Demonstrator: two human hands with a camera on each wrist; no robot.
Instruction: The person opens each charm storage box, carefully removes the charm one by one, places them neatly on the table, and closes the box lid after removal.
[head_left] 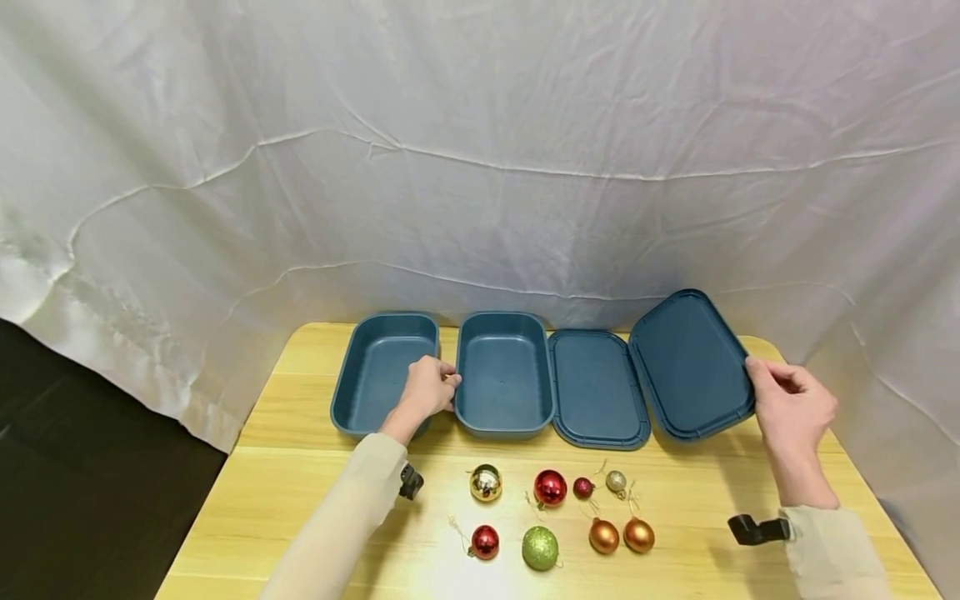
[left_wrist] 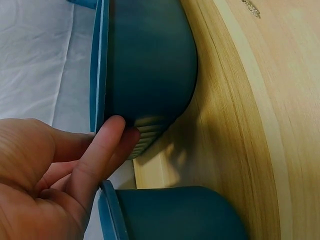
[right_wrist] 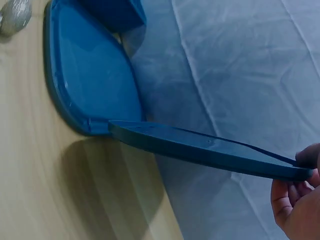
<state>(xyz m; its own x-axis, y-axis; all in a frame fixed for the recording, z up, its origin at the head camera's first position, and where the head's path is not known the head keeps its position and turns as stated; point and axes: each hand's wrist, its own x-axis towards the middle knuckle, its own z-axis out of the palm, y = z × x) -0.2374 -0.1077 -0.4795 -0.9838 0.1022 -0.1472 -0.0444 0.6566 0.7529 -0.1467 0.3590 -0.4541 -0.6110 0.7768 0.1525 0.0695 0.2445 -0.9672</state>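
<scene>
Two deep blue plastic boxes stand side by side at the back of the table: a left box point(head_left: 382, 367) and a right box point(head_left: 504, 375). My left hand point(head_left: 429, 385) reaches over the left box and pinches the near-side rim of the right box point(left_wrist: 150, 55) at its left edge. Beside that box lies a flat blue lid point(head_left: 600, 387). My right hand point(head_left: 797, 404) grips a second blue lid point(head_left: 692, 367) by its right edge. This lid is tilted, its right side raised off the table and its left edge low against the flat lid point(right_wrist: 95, 65).
Christmas baubles lie in front on the wooden table point(head_left: 300, 500): a gold one point(head_left: 486, 482), red ones point(head_left: 551, 487), a glittery green one point(head_left: 540, 547), copper ones point(head_left: 603, 536) and a small silver one point(head_left: 616, 481). A pale curtain point(head_left: 480, 208) hangs behind.
</scene>
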